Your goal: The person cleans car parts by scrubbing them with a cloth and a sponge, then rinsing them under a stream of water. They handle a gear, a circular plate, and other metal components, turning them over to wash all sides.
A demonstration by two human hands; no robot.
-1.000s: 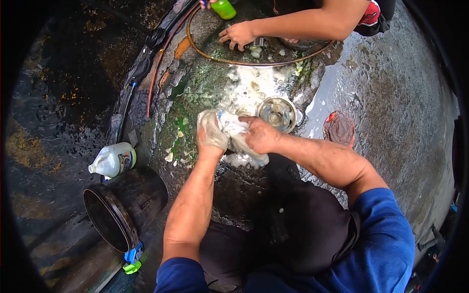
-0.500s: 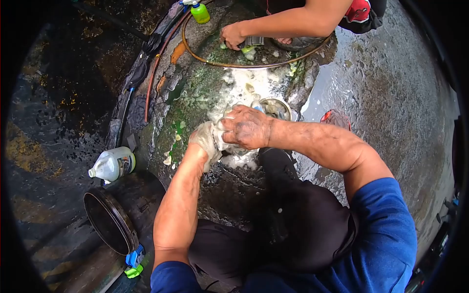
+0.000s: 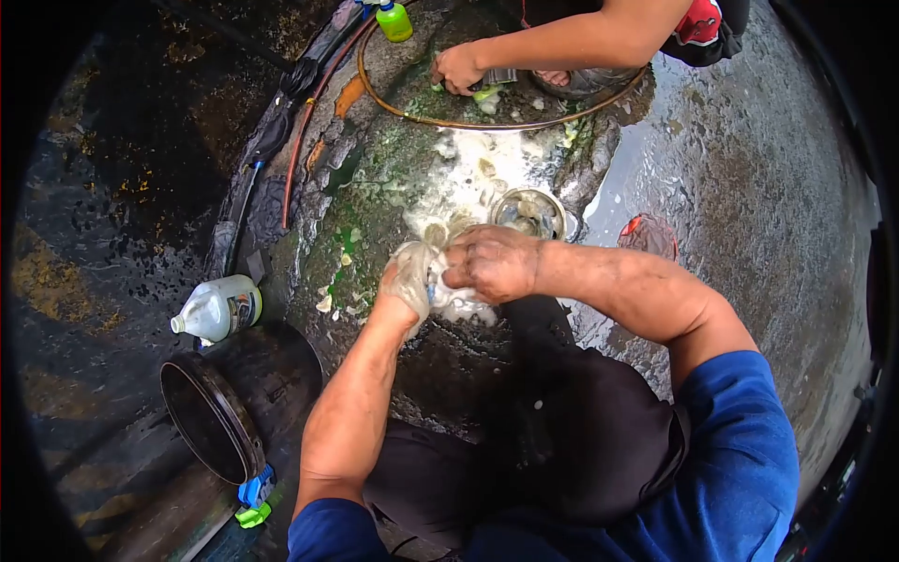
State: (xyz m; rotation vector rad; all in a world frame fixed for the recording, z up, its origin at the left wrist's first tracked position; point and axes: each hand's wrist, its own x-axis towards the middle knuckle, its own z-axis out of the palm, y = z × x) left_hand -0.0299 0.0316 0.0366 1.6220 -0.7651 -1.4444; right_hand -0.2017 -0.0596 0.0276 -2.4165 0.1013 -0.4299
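Foam (image 3: pixel 461 309) lies under and around both my hands on the wet ground. My left hand (image 3: pixel 409 279) is wrapped in a translucent, soapy covering, and its fingers curl round something I cannot make out. Right beside it, my right hand (image 3: pixel 492 264) is closed, knuckles up, with its fingertips against the foamy object. A bit of blue shows between the two hands. Just beyond my right hand sits a round metal bowl (image 3: pixel 528 215) with wet contents. White suds (image 3: pixel 478 164) spread over the ground in front of my hands.
A co-worker's hand (image 3: pixel 459 68) works at the top, inside a looped hose (image 3: pixel 440 122). A green spray bottle (image 3: pixel 394 22) stands at the top left. At the left are a white jug (image 3: pixel 220 311) and a black bucket (image 3: pixel 211 421). A red item (image 3: pixel 648 236) lies right of the bowl.
My hands have shifted slightly right and down, and the right hand has moved off the bowl's edge, so more of the bowl shows. The view has shifted a little.
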